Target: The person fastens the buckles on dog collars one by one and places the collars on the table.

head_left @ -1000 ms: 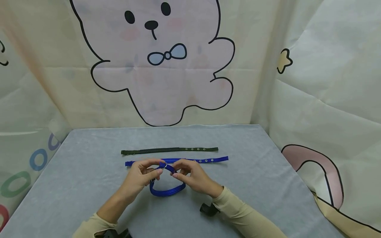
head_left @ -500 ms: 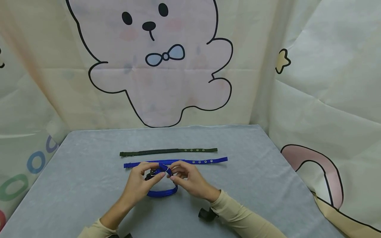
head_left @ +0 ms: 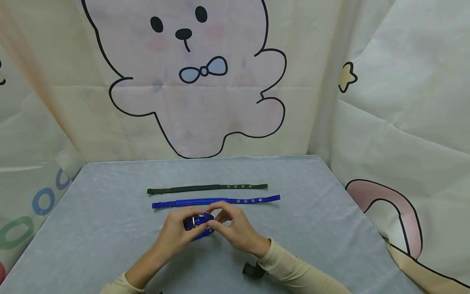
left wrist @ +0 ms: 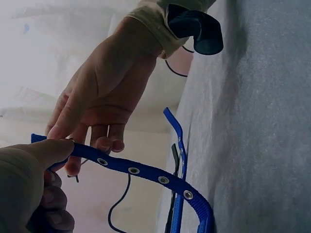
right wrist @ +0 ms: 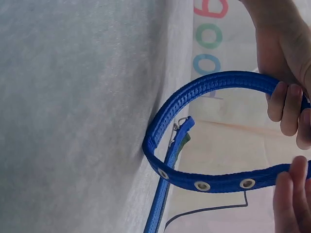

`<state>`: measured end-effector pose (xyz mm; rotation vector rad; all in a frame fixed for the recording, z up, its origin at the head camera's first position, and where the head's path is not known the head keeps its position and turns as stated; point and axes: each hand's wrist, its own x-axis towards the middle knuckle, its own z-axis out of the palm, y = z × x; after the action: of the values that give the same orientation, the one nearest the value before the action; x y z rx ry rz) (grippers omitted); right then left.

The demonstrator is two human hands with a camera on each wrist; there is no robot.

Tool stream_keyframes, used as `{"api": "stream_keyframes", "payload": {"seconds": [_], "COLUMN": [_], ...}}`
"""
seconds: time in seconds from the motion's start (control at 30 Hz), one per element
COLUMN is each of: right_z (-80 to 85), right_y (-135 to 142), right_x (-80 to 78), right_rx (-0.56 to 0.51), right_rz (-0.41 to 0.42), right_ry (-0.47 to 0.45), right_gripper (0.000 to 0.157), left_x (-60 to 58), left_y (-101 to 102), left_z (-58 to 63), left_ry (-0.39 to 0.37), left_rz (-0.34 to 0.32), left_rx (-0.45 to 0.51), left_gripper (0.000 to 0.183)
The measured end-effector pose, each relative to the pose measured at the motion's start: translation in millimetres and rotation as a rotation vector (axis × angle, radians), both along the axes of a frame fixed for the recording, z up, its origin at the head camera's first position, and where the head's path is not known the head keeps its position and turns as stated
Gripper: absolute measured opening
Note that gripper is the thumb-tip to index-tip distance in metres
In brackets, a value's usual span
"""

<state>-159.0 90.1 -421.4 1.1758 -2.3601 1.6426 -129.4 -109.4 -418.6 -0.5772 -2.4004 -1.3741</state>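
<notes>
A blue collar (head_left: 202, 219) with a metal buckle is bent into a loop between both hands, above the table. My left hand (head_left: 172, 232) grips the buckle end between thumb and fingers. My right hand (head_left: 238, 230) pinches the strap beside the buckle with thumb and index finger. In the left wrist view the collar's eyelet strap (left wrist: 148, 174) runs out from the left thumb, with the right hand (left wrist: 104, 82) above it. The right wrist view shows the padded part of the loop (right wrist: 194, 92) curving to the left hand (right wrist: 284, 87); the strap's tip is hidden by fingers.
Behind the hands, a second blue collar (head_left: 202, 201) lies straight on the grey cloth-covered table (head_left: 110, 228). A dark green collar (head_left: 198, 188) lies parallel beyond it. A black wrist mount (head_left: 253, 270) sits under the right sleeve.
The held collar has turned so its buckle faces the head camera, and its loop hangs less visibly below the hands. Both hands have moved slightly lower; the two flat collars stay put.
</notes>
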Motion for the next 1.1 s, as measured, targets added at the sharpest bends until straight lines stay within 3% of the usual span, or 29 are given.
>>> {"api": "stream_keyframes", "payload": {"seconds": [0.13, 0.43, 0.67, 1.1], "right_z": [-0.8, 1.7, 6.8, 4.5], "right_y": [1, 5, 6, 11], "right_x": [-0.4, -3.5, -3.9, -10.8], "right_rx": [-0.028, -0.099, -0.108, -0.188], "right_rz": [0.003, 0.035, -0.026, -0.012], "right_ry": [0.056, 0.033, 0.045, 0.078], "right_gripper": [0.027, 0.02, 0.018, 0.021], "left_x": [0.8, -1.8, -3.8, -5.0], "left_y": [0, -3, -3, -2], "left_z": [1.6, 1.8, 2.9, 0.6], "left_ry": [-0.03, -0.163, -0.248, -0.311], "left_rz": [-0.004, -0.081, -0.034, -0.018], "left_rx": [-0.006, 0.12, 0.048, 0.001], "left_gripper": [0.021, 0.021, 0.019, 0.021]}}
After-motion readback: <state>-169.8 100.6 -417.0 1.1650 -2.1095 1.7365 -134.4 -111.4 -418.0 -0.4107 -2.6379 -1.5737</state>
